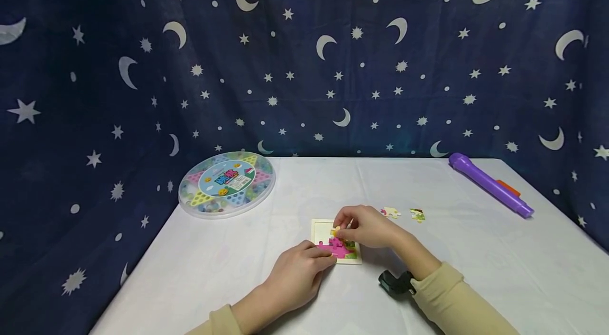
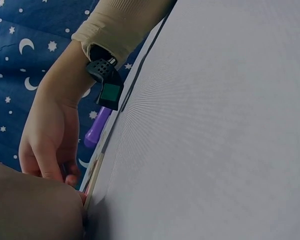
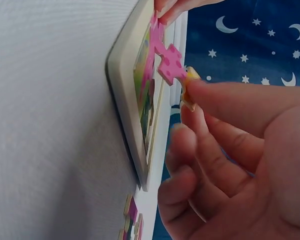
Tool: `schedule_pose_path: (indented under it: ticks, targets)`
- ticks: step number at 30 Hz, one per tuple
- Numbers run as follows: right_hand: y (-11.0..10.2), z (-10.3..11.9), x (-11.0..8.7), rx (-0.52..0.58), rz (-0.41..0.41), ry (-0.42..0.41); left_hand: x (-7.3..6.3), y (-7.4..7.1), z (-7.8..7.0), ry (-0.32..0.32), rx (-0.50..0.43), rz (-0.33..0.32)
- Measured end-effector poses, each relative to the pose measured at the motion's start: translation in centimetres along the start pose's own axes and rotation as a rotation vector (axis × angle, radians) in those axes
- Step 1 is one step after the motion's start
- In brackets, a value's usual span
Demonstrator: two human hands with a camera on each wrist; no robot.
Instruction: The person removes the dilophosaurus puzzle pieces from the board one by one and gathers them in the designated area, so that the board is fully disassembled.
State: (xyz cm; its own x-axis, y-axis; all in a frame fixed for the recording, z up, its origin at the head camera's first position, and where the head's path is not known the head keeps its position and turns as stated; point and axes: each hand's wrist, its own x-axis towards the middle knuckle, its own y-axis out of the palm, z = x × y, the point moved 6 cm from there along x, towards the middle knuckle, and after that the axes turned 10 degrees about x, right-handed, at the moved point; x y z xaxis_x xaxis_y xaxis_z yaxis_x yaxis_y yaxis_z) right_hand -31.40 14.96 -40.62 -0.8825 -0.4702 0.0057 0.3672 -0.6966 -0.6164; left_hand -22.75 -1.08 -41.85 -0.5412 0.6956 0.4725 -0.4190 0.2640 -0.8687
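Observation:
A small square puzzle tray [image 1: 320, 225] with a pale rim lies on the white table, holding pink and green pieces along its near and right sides. My right hand [image 1: 367, 226] pinches a yellow puzzle piece [image 3: 191, 73] between thumb and fingers over the tray. A pink spotted puzzle piece [image 3: 172, 64] adjoins it, tilted up from the tray in the right wrist view. My left hand [image 1: 300, 271] rests at the tray's near left corner, fingers extended over the pink pieces. In the left wrist view, its back hides most of the tray.
Loose puzzle pieces [image 1: 391, 212] lie beyond my right hand, one with green on it [image 1: 417, 215]. A round clear case [image 1: 223, 207] of colourful beads stands at the back left. A purple tube [image 1: 490, 184] lies back right, beside an orange item [image 1: 509, 187].

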Motion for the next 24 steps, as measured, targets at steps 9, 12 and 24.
schedule_pose_path:
  ticks: [9,12,24]
  targets:
    - [-0.6,0.0,0.0,0.037,0.023,-0.023,0.0,-0.1,0.1,-0.021,-0.003,-0.014]
    - [-1.2,-0.1,-0.2,0.046,0.034,-0.030,0.0,-0.2,0.2,-0.033,-0.003,-0.032]
    - [-4.6,-2.4,-1.6,0.148,0.141,0.089,-0.2,-0.2,0.7,-0.100,0.000,-0.067]
